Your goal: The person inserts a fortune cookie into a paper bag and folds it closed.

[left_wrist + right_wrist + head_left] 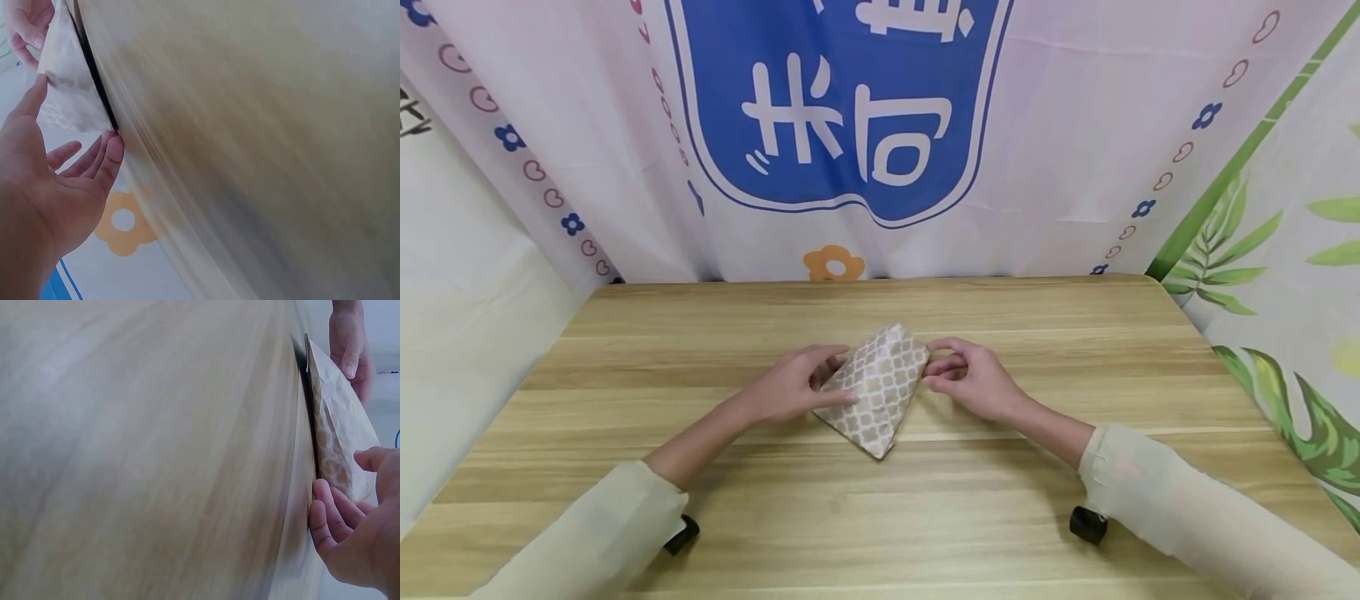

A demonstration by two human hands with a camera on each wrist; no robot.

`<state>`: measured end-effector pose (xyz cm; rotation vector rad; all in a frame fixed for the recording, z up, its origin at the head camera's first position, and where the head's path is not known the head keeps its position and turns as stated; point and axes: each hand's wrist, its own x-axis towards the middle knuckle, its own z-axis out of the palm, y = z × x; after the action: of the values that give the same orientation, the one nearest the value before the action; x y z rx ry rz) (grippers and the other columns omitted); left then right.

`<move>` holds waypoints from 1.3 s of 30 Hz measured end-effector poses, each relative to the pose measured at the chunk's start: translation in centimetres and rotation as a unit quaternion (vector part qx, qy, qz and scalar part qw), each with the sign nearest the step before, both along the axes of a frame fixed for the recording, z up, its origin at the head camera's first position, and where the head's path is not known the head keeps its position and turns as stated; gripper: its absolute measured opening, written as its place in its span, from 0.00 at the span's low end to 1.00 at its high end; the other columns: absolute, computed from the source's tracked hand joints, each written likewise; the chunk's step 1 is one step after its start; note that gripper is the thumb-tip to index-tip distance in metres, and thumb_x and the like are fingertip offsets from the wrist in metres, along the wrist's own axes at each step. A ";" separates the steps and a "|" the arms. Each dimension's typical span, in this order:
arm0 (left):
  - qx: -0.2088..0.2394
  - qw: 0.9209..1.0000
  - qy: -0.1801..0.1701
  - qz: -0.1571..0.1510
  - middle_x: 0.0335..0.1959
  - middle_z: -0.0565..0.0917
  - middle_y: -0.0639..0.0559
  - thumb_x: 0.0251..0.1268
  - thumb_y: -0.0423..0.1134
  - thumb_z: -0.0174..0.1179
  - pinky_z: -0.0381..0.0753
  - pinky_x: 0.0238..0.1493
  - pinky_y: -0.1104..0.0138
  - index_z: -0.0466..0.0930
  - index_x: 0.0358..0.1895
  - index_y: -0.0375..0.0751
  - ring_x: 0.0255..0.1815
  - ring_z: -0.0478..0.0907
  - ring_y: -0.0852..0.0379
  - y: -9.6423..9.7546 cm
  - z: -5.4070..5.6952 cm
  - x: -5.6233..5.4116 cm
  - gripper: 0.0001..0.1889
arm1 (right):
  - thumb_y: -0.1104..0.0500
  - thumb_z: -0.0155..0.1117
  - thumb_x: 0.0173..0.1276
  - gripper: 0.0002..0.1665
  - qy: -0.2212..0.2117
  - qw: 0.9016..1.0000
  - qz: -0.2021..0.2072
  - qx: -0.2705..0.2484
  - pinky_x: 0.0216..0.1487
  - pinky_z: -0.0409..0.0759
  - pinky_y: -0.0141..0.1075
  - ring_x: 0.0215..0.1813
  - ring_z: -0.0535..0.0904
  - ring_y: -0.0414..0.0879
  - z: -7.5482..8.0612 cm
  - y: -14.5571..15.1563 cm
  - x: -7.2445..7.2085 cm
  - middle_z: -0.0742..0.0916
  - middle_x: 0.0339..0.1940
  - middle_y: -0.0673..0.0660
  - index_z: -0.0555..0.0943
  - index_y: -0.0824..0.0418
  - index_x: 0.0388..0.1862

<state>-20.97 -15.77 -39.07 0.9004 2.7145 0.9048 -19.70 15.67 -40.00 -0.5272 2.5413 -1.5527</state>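
Note:
A flat folded cloth (pixel 880 383) with a beige-and-white lattice pattern lies diagonally on the wooden table, one corner pointing towards me. My left hand (pixel 793 383) holds it at the left: the thumb lies across its upper face and the other fingertips are at its left edge. In the left wrist view those fingertips (pixel 112 147) sit low by the cloth's corner. On the other side, my right hand (pixel 973 379) has its loosely bent fingers right at the upper right edge. The right wrist view shows its thumb (pixel 369 458) raised beside the cloth (pixel 334 431).
The wood-grain table (pixel 850 517) reaches back to a printed curtain (pixel 1037 167) with a blue panel and an orange flower. A leaf-patterned sheet (pixel 1285 275) hangs on the right. Black wrist devices (pixel 1088 525) show under both pale sleeves.

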 end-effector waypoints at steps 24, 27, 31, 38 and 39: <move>0.117 0.983 -0.143 -0.011 0.60 0.78 0.29 0.71 0.40 0.69 0.88 0.32 0.62 0.51 0.81 0.30 0.30 0.84 0.55 2.9 0.0 -0.2 0.45 | 0.63 0.72 0.70 0.42 -0.039 0.999 -0.008 -0.028 0.40 0.89 0.39 0.51 0.87 0.58 0.0 -0.1 -0.6 0.85 0.58 0.69 0.64 0.68 0.78; 0.119 0.983 -0.140 -0.018 0.57 0.81 0.30 0.71 0.38 0.68 0.88 0.33 0.62 0.49 0.81 0.27 0.30 0.85 0.55 3.0 -0.1 -0.3 0.45 | 0.63 0.71 0.71 0.42 -0.048 0.998 -0.010 -0.035 0.38 0.87 0.37 0.50 0.87 0.56 -0.1 -0.1 -0.6 0.85 0.59 0.69 0.64 0.68 0.78; 0.122 0.982 -0.140 -0.022 0.53 0.84 0.33 0.70 0.37 0.68 0.88 0.34 0.63 0.48 0.81 0.25 0.31 0.85 0.53 3.1 0.1 -0.3 0.46 | 0.62 0.70 0.72 0.41 -0.052 0.998 -0.014 -0.031 0.38 0.86 0.35 0.49 0.86 0.53 -0.1 -0.1 -0.6 0.84 0.59 0.70 0.64 0.68 0.78; 0.123 0.985 -0.123 -0.011 0.51 0.85 0.35 0.71 0.39 0.68 0.88 0.37 0.64 0.51 0.81 0.28 0.37 0.85 0.54 3.4 0.2 -0.1 0.44 | 0.62 0.69 0.73 0.40 -0.062 0.997 -0.015 -0.040 0.37 0.84 0.35 0.46 0.84 0.49 0.2 -0.2 -0.8 0.83 0.59 0.71 0.63 0.69 0.78; 0.123 0.985 -0.120 -0.009 0.51 0.85 0.35 0.71 0.39 0.68 0.88 0.37 0.64 0.52 0.81 0.29 0.38 0.85 0.53 3.5 0.2 -0.1 0.44 | 0.62 0.69 0.73 0.40 -0.064 0.997 -0.015 -0.045 0.38 0.85 0.35 0.47 0.84 0.50 0.3 -0.2 -0.8 0.83 0.59 0.71 0.63 0.69 0.78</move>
<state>-21.04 -12.29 -38.89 0.7951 2.4243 1.2770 -20.50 15.47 -39.70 -0.3868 2.4047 -1.6594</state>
